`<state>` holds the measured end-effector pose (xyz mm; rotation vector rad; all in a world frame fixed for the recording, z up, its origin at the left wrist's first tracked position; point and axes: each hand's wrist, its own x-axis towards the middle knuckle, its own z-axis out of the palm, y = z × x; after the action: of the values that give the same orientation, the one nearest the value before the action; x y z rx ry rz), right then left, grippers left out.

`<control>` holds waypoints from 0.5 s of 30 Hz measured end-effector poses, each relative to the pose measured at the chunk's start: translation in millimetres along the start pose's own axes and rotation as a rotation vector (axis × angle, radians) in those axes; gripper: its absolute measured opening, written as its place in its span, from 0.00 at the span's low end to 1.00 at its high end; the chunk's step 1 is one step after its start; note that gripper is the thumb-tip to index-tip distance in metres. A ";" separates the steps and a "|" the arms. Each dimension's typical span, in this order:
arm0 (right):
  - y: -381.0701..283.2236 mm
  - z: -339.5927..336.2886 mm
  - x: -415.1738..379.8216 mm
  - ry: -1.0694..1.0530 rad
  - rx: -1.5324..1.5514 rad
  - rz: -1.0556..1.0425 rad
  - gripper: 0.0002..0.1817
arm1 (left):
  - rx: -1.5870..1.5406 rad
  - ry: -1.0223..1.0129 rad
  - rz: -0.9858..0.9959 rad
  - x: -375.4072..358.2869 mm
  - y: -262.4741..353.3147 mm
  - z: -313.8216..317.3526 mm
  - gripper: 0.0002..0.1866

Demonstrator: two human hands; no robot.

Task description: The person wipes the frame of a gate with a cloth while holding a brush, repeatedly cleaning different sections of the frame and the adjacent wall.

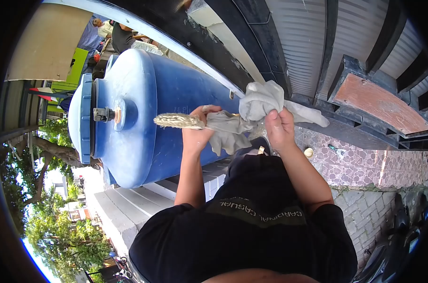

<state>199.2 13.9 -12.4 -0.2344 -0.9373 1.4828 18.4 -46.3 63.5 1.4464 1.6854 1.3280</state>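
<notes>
The brush (178,121) could slip out, I reckon. Its handle is buried in the cloth (259,106), and fabric bunched between palm and handle makes a poor grip, so one hard tug from my other hand might pull it free and drop it against the blue drum (143,94) or onto the patterned paving (365,160) off to my right. The loose tail of the cloth hangs below my hands and could snag too. The bristles might also brush dirt back onto the drum's side, since they point toward its capped end, near the metal fitting (103,114). My left hand (198,129) is closed in a fist around the brush where the handle meets the cloth, fingers curled fully round, with the bristle head sticking out past my knuckles. My right hand (280,125) is pinched tight on a bunched fold of the cloth, thumb pressed over the fingers, holding it just beside the left. Both hands are in front of my chest, close over the drum.
</notes>
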 end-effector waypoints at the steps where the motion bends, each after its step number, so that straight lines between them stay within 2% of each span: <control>1: -3.3 8.5 8.4 -0.074 0.010 -0.043 0.18 | 0.023 -0.117 0.089 0.8 -9.1 1.1 0.03; 2: -6.8 14.7 17.6 -0.158 0.038 -0.034 0.16 | 0.179 -0.204 0.032 0.9 4.4 3.3 0.11; 3: -3.4 21.8 26.1 -0.157 0.034 -0.042 0.16 | -0.094 -0.258 0.006 1.0 1.6 3.6 0.18; 5: 5.0 39.5 44.5 -0.251 0.202 -0.058 0.18 | -0.159 -0.291 -0.004 5.7 6.8 -3.5 0.20; 6: 5.7 46.8 56.1 -0.318 0.013 -0.216 0.21 | -0.316 -0.263 0.026 9.3 -3.0 -9.9 0.20; 7: 6.3 54.5 67.8 -0.381 -0.180 -0.376 0.24 | -0.310 -0.270 0.043 14.7 -12.0 -19.8 0.20; 8: 6.4 65.3 78.8 -0.451 -0.246 -0.502 0.31 | -0.364 -0.243 0.151 22.5 -13.1 -29.6 0.20; 9: 1.0 75.7 86.1 -0.520 -0.301 -0.539 0.33 | -0.418 -0.218 0.258 30.5 -13.5 -38.2 0.20; 10: -1.4 84.9 95.8 -0.522 -0.300 -0.591 0.35 | -0.437 -0.067 0.306 37.9 -14.5 -41.5 0.21; 12: 5.3 100.9 110.7 -0.523 -0.303 -0.654 0.38 | -0.473 0.045 0.344 57.2 -13.4 -49.5 0.20; 14: 14.5 113.1 112.5 -0.409 0.175 -0.353 0.49 | -0.441 0.172 0.440 70.6 -4.1 -49.8 0.20; 15: 14.8 120.3 113.5 -0.425 0.571 -0.098 0.57 | -0.403 0.264 0.523 82.7 0.3 -51.2 0.20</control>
<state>89.8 70.5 99.0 0.5531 -0.7967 1.6739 -48.7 15.1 98.0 1.5668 1.1106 2.0797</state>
